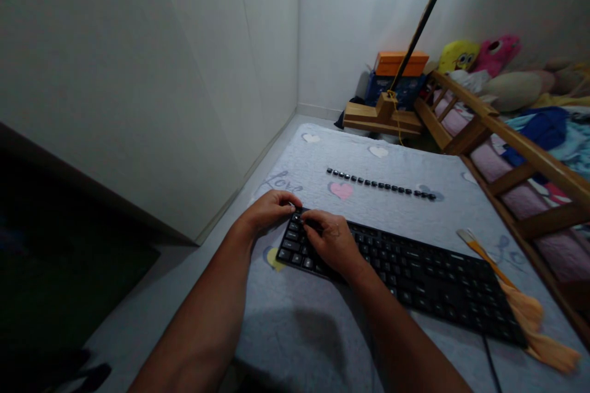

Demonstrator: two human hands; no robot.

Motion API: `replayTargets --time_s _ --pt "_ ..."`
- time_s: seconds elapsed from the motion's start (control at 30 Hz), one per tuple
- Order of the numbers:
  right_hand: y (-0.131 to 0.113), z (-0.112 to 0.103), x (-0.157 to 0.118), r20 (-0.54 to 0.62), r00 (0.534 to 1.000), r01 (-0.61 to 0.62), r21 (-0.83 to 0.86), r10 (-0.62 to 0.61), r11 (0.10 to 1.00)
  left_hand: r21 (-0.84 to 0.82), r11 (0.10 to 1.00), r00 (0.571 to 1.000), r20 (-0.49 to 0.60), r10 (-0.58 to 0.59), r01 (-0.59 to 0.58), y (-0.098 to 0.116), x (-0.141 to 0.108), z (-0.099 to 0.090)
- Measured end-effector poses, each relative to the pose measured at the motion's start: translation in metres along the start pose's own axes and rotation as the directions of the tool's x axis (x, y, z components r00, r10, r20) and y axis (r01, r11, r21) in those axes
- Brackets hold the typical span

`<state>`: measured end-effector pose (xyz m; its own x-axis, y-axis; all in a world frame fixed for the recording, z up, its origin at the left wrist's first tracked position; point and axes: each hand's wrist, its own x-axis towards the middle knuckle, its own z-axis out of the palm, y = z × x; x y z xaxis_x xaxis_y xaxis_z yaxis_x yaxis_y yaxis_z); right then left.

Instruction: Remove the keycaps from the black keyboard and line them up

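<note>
Two bare hands meet at one corner of a single black keyboard (419,267), a slim slab of dark plastic lying on a pale, slightly rumpled cloth (288,159) printed with hearts and lettering. The left hand (271,210) curls over the far left corner, thumb and fingertips drawn near each other; the right hand (330,236) bends just beside it, thumb and forefinger close together over the top-left keys. From where I stand I cannot tell whether either one is clamped on a key.

The keyboard's long axis slants from those hands down toward the near right, its far end angled closer to the person, one thin black cable (492,362) trailing from the near edge. Beyond it, in a line running much the same way, sit about sixteen small, squarish, glossy black keycaps (373,184), with a slightly wider gap before the last three.

By the right end lies one flat brush (479,249), pale bristles pointing away, beside soft, crumpled peach-orange fabric (530,313).
</note>
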<state>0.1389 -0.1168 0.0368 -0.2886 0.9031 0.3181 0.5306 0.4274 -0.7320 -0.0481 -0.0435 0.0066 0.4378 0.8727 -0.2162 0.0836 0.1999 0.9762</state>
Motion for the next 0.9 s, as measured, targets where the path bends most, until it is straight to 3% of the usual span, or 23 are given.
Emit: replayTargets --time_s 0.23,0.43,0.7,0.9 --pt "-0.0009 0.0069 -0.0019 -0.096 0.995 -0.010 -0.025 0.007 1.000 0.018 1.000 1.000 -0.016 0.023 -0.022 0.0014 0.0006 0.0007" --pt "0.0013 0.0091 -0.0022 -0.093 0.996 -0.006 -0.014 0.005 1.000 0.009 1.000 1.000 -0.019 0.012 -0.012 -0.0008 0.0011 0.0004" --pt "-0.0048 0.0075 0.0027 -0.054 0.992 -0.117 -0.028 0.115 0.993 0.024 1.000 0.999 -0.043 0.016 -0.015 0.0039 -0.0012 0.0027" --pt "-0.0060 0.0063 0.0007 -0.060 0.994 -0.091 -0.042 0.088 0.995 0.018 1.000 0.999 -0.045 0.010 -0.009 0.0038 -0.0018 0.0032"
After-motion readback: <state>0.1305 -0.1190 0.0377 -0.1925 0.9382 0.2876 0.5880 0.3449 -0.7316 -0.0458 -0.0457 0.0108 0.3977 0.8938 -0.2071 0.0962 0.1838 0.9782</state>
